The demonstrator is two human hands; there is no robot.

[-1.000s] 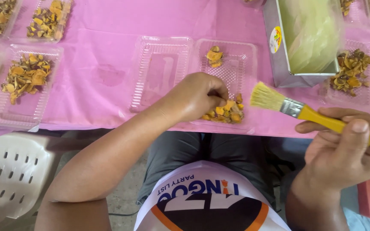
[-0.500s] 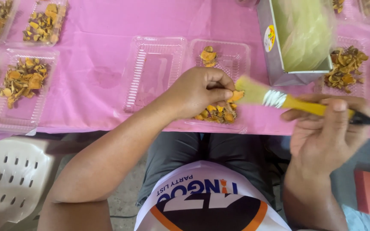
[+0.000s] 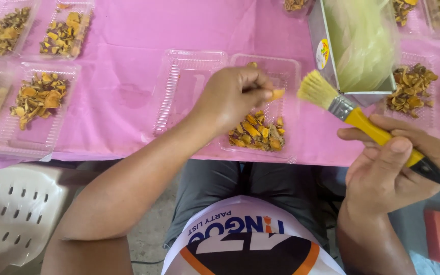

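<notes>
My left hand [image 3: 235, 97] pinches a small orange dried slice [image 3: 278, 93] above a clear plastic tray [image 3: 281, 69] that holds a heap of orange and brown dried slices [image 3: 256, 132]. My right hand [image 3: 395, 163] grips the yellow handle of a paintbrush [image 3: 367, 125]; its pale bristles [image 3: 315, 89] point toward the slice, a short gap away. An empty clear tray [image 3: 184, 86] lies just left of the filled one, partly under my left forearm.
A pink cloth [image 3: 128, 56] covers the table. More clear trays of dried slices [image 3: 39, 99] sit left and at the back. A metal box lined with green plastic [image 3: 355, 46] stands at the right. A white plastic chair [image 3: 14, 214] is below left.
My left hand lifted a slice out of the tray's heap. The brush swung in toward the tray, then drew back a little to the right of the held slice.
</notes>
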